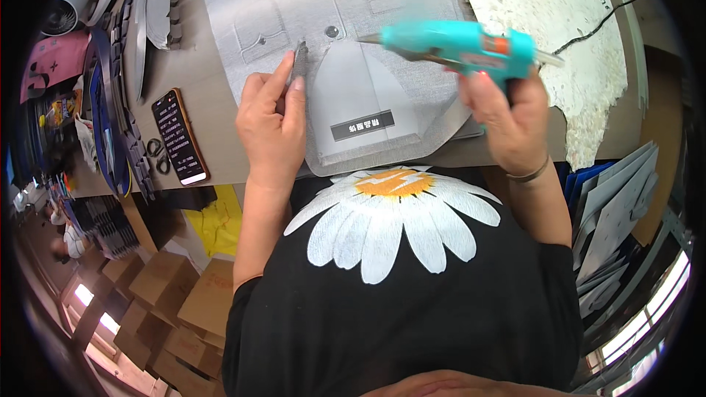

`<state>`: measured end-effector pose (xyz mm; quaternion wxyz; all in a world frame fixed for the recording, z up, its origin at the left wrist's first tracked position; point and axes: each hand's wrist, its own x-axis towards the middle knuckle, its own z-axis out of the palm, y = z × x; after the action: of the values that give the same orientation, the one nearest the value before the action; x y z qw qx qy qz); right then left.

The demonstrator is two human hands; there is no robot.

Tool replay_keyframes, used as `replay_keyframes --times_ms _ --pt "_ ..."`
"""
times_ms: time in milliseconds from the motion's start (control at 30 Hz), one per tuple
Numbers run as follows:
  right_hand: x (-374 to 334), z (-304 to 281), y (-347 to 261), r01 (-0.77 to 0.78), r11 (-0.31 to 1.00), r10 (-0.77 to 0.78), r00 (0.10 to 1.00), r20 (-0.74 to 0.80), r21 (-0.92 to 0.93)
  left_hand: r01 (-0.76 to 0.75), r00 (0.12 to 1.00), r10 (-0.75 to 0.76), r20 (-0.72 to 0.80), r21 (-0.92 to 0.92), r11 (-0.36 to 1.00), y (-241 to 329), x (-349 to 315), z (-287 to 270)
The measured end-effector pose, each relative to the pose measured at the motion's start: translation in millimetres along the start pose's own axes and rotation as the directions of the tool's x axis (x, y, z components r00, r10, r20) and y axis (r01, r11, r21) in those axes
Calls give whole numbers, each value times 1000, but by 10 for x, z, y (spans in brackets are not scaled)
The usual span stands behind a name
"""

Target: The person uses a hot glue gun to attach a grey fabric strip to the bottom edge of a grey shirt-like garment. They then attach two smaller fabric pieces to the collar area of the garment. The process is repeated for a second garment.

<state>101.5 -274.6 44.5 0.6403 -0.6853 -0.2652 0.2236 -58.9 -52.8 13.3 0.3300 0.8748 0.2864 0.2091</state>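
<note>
1. Right hand (507, 121) is closed round the grip of a turquoise plastic hot-glue gun (460, 48), held above the worktop (202, 103) w/ its nozzle pointing left toward the middle of the work; looks poised that way so the tip sits over the next edge, approx. above the flap's top.
2. Left hand (272, 125) has thumb & fingers pinched on a thin grey strip edge (299, 62), holding it upright at the left rim of the grey curved fabric flap (368, 103); prob. to keep that edge lifted & steady, clear of the nozzle.
3. The flap lies flat at the near worktop edge, just in front of the person's body, on a larger grey felt-like panel with stitched pocket outlines and snap studs (323, 0). A small dark label w/ light print sits low on the flap.
4. A black smartphone with lit screen (179, 136) lies left of the left hand, well apart; 1 pair of dark scissors' handles (156, 153) just beside it.
5. A white mottled irregular sheet (559, 37) lies right of the gun, w/ a thin black cord across it.
6. Brown cardboard boxes (184, 287) stand on the floor, lower left.
</note>
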Motion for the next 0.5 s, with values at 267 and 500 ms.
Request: replay_keyframes --times_ms 267,500 --pt "-241 -288 397 42 999 -42 999 -12 13 -31 999 23 48 171 985 174 80 34" --pt "-49 -169 285 315 923 -298 949 107 -221 -61 997 45 67 263 963 237 161 102"
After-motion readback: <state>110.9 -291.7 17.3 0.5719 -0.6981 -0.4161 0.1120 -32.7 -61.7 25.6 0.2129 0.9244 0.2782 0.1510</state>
